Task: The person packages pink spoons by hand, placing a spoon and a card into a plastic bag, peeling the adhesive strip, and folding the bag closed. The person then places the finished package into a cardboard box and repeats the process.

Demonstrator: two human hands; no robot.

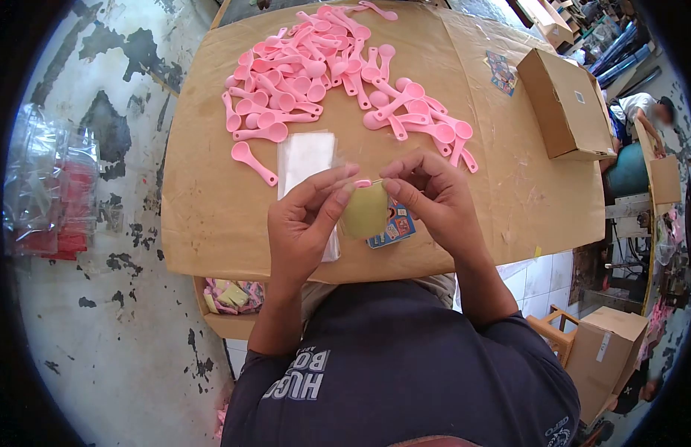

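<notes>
My left hand (307,216) pinches the top left of a small clear bag with a flat yellow-green card (366,211) in it. My right hand (436,195) has its thumb and forefinger closed at the upper right corner of the same bag. A bit of pink (363,183) shows at the top edge between the fingers; the rest of it is hidden. Under the bag lie blue printed cards (395,226). A stack of clear plastic bags (307,153) rests by my left hand. Pink measuring spoons (301,71) are heaped on the table beyond both hands.
Brown paper covers the table (524,201). A cardboard box (565,104) stands at its right, near another printed card (500,72). Below the left edge is an open box of packed pieces (234,298). Plastic packs (51,186) lie far left. Another person (640,112) is at right.
</notes>
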